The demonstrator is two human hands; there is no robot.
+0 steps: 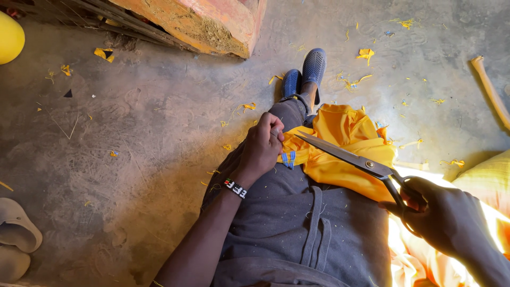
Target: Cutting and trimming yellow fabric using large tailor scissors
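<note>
A piece of yellow fabric [342, 149] lies across my lap over grey trousers. My left hand [261, 146], with a beaded wristband, pinches the fabric's left edge near a small blue-striped tag. My right hand [443, 215] grips the black handles of large metal scissors [348, 157]. The blades are slightly apart and point left, with the tips at the fabric edge close to my left hand.
Yellow fabric scraps [365, 53] litter the concrete floor. My blue shoes [305, 72] rest ahead. An orange block [207, 21] stands at the top, a yellow ball [9, 37] top left, sandals [16, 236] bottom left, more yellow cloth [486, 180] at right.
</note>
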